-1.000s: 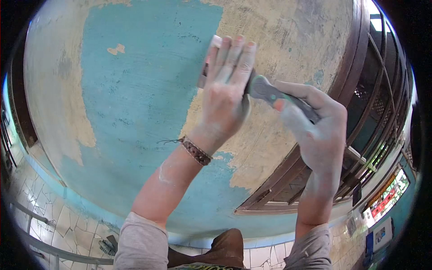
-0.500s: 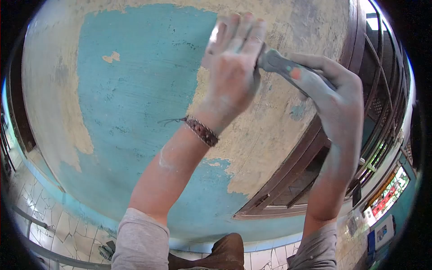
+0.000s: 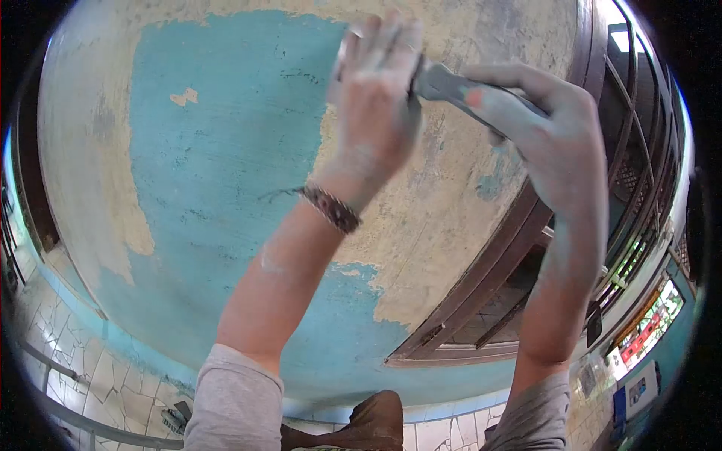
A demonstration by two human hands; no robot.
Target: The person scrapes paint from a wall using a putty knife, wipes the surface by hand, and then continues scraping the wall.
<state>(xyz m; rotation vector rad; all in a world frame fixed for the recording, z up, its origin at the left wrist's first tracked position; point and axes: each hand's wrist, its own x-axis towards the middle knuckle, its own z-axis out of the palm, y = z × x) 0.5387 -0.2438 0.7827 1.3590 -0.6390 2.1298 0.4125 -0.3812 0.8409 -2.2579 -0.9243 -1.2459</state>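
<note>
My right hand (image 3: 553, 128) is wrapped round the dark grey handle of a scraper (image 3: 442, 84), thumb along its side. My left hand (image 3: 376, 101) lies over the scraper's blade, fingers stretched out and pressing it towards the wall; it is slightly blurred. Most of the blade is hidden beneath this hand, with only a shiny strip showing at its left. The blade sits at the border between the blue paint (image 3: 226, 143) and the bare beige surface (image 3: 444, 225). Pale dust coats both hands, and a braided bracelet (image 3: 331, 209) circles my left wrist.
A brown-framed window (image 3: 481, 293) with metal bars stands close on the right. Down at the left runs a grey metal rail (image 3: 113, 434) above the cracked-tile floor (image 3: 113, 376). A dark frame (image 3: 37, 150) edges the wall's far left.
Both hands and the scraper have shifted a little left and slightly up along the wall. The blue paint's edge near the blade has moved slightly left.
</note>
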